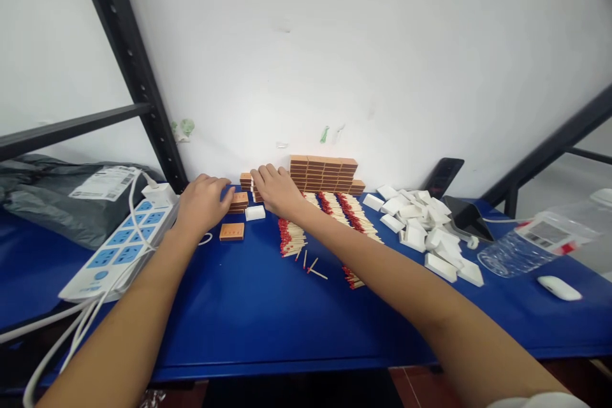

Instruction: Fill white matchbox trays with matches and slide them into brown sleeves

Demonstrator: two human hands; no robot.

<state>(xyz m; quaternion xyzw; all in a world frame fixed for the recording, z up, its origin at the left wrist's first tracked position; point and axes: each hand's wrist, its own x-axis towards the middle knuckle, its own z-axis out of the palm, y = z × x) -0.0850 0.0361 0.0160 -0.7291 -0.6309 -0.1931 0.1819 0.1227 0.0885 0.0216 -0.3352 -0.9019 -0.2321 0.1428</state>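
My left hand (204,203) is beside a short stack of orange matchboxes (238,202), its fingers curved and apart with nothing visible between them. My right hand (277,191) reaches to the boxes by the wall, fingers bent down over a white and brown piece (255,189); its grip is partly hidden. A white inner tray (255,213) and a single orange matchbox (232,232) lie on the blue table. Right of my right hand stands a tall wall of stacked matchboxes (323,175). Rows of red-tipped matches (356,213) lie before it.
A pile of white trays (425,223) is at the right, near a phone (444,176), a dark tablet (467,218), a clear plastic bag (521,252) and a white mouse (559,288). At left are a power strip (119,245) with cables and a grey bag (57,197).
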